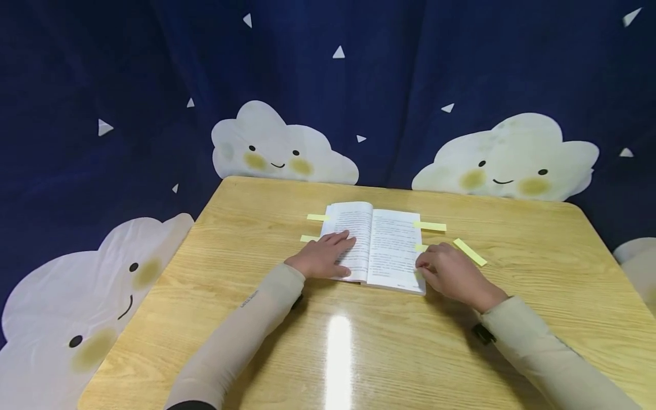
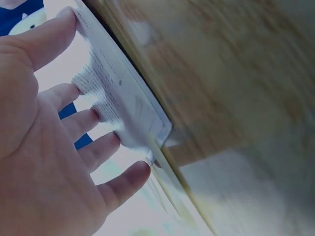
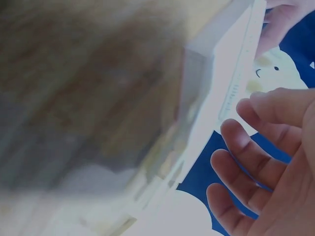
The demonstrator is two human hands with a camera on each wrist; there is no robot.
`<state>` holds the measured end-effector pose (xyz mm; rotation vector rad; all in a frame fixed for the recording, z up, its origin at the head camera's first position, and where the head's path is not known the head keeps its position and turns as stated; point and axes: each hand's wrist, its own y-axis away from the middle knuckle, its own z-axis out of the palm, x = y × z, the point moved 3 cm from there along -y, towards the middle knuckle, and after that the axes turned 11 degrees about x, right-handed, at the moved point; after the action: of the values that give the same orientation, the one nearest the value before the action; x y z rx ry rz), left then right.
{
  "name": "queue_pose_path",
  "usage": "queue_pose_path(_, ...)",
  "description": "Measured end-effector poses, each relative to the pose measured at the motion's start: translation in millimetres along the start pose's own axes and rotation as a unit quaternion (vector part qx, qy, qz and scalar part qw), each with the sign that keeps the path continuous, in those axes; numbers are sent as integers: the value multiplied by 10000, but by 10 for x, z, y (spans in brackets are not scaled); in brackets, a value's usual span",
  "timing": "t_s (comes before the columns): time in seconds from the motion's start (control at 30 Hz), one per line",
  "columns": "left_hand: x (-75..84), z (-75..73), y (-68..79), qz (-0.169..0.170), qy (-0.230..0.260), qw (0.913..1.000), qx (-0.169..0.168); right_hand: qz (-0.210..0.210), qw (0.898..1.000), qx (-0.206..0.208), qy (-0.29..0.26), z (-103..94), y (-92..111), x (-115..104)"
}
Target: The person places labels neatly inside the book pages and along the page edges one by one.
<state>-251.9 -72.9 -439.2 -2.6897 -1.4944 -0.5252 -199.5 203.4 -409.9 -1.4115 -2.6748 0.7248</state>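
An open book [image 1: 396, 242] with printed pages lies on the wooden table, pages up. My left hand [image 1: 328, 254] rests on its left page, fingers spread out; in the left wrist view the left hand [image 2: 54, 132] has its fingertips along the book [image 2: 110, 93]. At the right page's outer edge is my right hand [image 1: 456, 274]. In the right wrist view the right hand [image 3: 275, 157] has loosely bent fingers beside the book [image 3: 236, 54], thumb and index tips close together, with nothing visible between them. Whether they touch the page is unclear.
Yellow paper strips stick out of the book, such as an upper left strip [image 1: 318, 217] and an upper right strip [image 1: 433, 226]. Another loose yellow strip [image 1: 470, 252] lies right of it on the table [image 1: 246, 228]. Behind hangs a dark blue curtain [image 1: 389, 74] with cloud faces.
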Motion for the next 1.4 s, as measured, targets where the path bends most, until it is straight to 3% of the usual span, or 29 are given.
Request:
queue_pose_path(0.3, -7, -52, 24, 228, -9, 9993, 296, 407, 9989, -240, -63, -37, -196, -103)
queue_pose_path(0.63, -88, -102, 104, 432, 85, 9956, 827, 323, 9973, -399, -524, 282, -613, -440)
queue_pose_path(1.0, -113, -70, 228, 410, 272, 9924, 1127, 862, 9888, -1018, -668, 522, -708, -531)
queue_pose_path(1.07, -124, -100, 265, 284, 263, 9891, 1421, 920, 9871, -1153, -629, 542, -722, -533)
queue_pose_path(1.13, -148, -151, 311, 88, 209, 9805, 1953, 968, 9854, -1257, -611, 562, -731, -533)
queue_pose_path(1.27, -263, -284, 444, -778, 322, 9478, 3076, 1041, 9836, -1319, -654, 585, -734, -535)
queue_pose_path(1.33, -336, -335, 509, -1284, 461, 9391, 3154, 1104, 9824, -1332, -708, 578, -728, -535)
queue_pose_path(1.4, -389, -362, 551, -1690, 592, 9410, 2872, 1182, 9808, -1356, -750, 569, -714, -524)
